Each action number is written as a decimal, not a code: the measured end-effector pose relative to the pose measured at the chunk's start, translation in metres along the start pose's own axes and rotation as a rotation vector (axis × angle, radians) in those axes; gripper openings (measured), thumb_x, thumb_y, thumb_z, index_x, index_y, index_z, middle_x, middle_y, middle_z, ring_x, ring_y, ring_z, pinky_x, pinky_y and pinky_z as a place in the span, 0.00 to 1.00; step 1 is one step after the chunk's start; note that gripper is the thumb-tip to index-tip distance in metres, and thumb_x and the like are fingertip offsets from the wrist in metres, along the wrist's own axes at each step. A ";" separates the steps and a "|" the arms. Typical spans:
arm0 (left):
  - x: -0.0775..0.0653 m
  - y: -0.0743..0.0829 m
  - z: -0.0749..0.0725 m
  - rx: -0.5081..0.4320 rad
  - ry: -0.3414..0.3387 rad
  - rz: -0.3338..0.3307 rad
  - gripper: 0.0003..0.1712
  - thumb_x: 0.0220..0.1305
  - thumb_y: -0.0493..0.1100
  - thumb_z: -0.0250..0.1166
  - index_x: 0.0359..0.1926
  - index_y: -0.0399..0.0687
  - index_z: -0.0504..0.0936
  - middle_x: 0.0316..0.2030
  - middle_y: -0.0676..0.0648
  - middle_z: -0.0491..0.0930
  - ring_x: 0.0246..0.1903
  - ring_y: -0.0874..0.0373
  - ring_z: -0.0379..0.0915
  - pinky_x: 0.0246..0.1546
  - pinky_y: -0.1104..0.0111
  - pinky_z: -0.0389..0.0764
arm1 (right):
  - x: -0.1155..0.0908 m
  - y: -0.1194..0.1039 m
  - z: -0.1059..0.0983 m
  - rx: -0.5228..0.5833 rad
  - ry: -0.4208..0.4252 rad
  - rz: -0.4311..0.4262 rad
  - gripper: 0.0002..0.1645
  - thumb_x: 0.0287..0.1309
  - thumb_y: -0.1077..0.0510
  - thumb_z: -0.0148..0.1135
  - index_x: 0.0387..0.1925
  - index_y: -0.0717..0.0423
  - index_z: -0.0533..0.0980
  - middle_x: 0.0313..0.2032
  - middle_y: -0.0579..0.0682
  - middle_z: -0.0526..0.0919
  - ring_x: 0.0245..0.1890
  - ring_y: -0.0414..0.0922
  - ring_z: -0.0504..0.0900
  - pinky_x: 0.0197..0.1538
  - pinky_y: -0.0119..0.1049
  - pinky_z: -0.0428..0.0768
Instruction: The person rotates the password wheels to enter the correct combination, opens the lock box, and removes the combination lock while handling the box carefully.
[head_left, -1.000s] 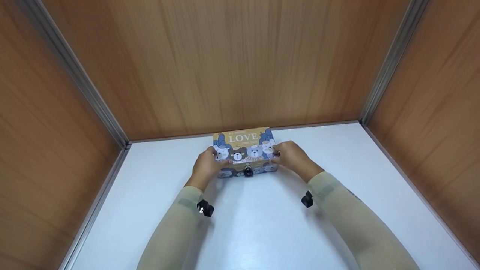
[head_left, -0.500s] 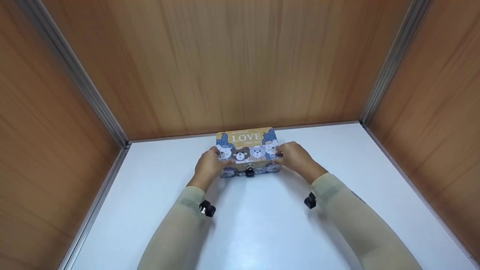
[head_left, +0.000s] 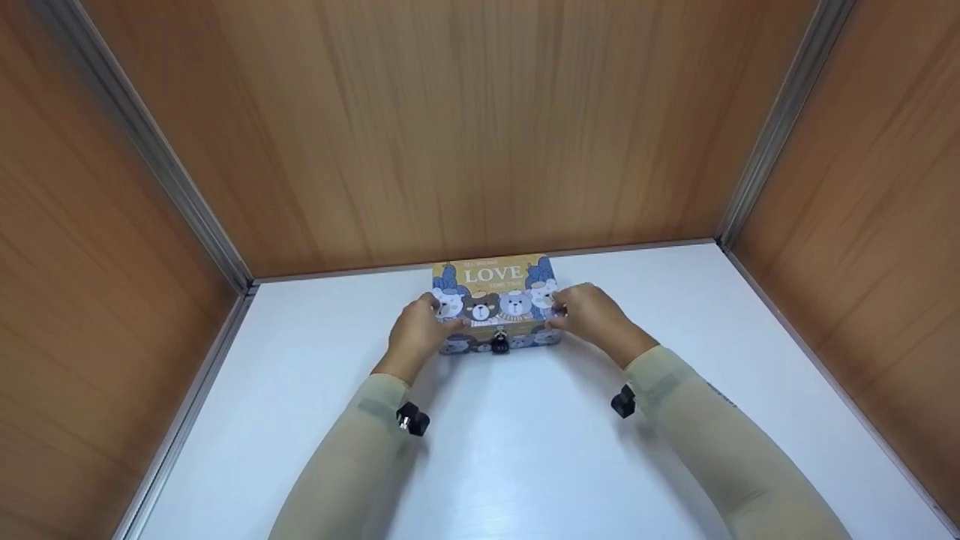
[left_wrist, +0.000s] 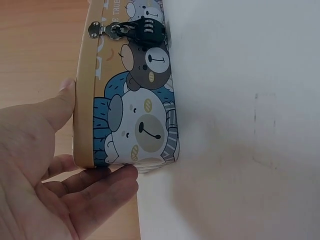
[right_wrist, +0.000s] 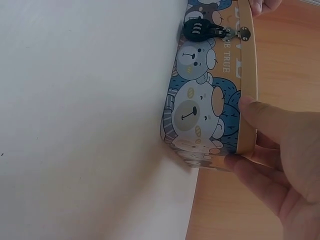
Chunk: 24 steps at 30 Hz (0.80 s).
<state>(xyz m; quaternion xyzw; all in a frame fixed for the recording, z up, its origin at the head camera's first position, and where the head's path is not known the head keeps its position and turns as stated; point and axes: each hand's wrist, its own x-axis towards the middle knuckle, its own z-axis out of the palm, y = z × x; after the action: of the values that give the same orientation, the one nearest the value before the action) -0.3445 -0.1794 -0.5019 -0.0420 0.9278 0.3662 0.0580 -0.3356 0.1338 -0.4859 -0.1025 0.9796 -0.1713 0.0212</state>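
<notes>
A tin box [head_left: 491, 289] printed with cartoon bears and the word LOVE stands at the back of the white table. On its front hangs a small black combination padlock [left_wrist: 148, 32], closed through a metal hasp [right_wrist: 235, 33]. My left hand [head_left: 414, 330] grips the box's left end, thumb at the front edge of the lid and fingers along the side. At the right end my right hand [head_left: 592, 315] holds it the same way, its thumb [right_wrist: 260, 115] on the lid's edge. The lid is down, and the inside of the box is hidden.
A wooden panel [head_left: 480, 135] rises right behind the box. Wooden side walls [head_left: 97, 300] with grey metal frames [head_left: 176, 169] flank the white table [head_left: 495, 465]. A black wrist camera [head_left: 412, 418] sits on each sleeved forearm.
Both hands and the box have shifted slightly to the right since a second ago. Over the last half second they have stayed almost still.
</notes>
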 end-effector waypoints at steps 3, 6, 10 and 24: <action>-0.002 0.000 0.002 0.009 -0.015 0.006 0.50 0.69 0.62 0.82 0.80 0.43 0.74 0.75 0.39 0.80 0.73 0.43 0.80 0.77 0.50 0.84 | -0.003 0.000 -0.002 -0.010 -0.024 0.010 0.23 0.70 0.49 0.82 0.59 0.58 0.90 0.54 0.55 0.95 0.55 0.52 0.93 0.64 0.49 0.93; -0.003 0.000 0.004 0.015 -0.017 0.021 0.50 0.69 0.62 0.82 0.80 0.41 0.74 0.75 0.39 0.81 0.74 0.42 0.80 0.79 0.49 0.82 | -0.006 0.000 -0.004 -0.018 -0.036 0.015 0.21 0.69 0.49 0.83 0.57 0.56 0.91 0.52 0.54 0.95 0.52 0.51 0.93 0.62 0.48 0.94; -0.004 -0.001 0.001 0.027 -0.016 0.031 0.48 0.70 0.61 0.82 0.78 0.41 0.75 0.72 0.39 0.82 0.70 0.44 0.82 0.77 0.50 0.84 | -0.009 -0.005 -0.005 -0.039 -0.040 0.002 0.20 0.68 0.48 0.84 0.54 0.55 0.92 0.47 0.51 0.96 0.47 0.48 0.92 0.58 0.45 0.95; -0.021 -0.002 -0.006 0.085 -0.032 0.052 0.51 0.70 0.60 0.82 0.81 0.39 0.72 0.74 0.38 0.82 0.70 0.44 0.83 0.78 0.48 0.83 | -0.025 -0.015 -0.010 -0.128 -0.016 -0.076 0.25 0.67 0.48 0.85 0.59 0.57 0.91 0.51 0.54 0.96 0.50 0.50 0.93 0.61 0.48 0.94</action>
<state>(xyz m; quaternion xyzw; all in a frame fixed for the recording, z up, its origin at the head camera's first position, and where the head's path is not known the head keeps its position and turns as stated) -0.3238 -0.1843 -0.4964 -0.0093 0.9422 0.3286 0.0648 -0.3092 0.1283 -0.4714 -0.1423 0.9837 -0.1083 0.0157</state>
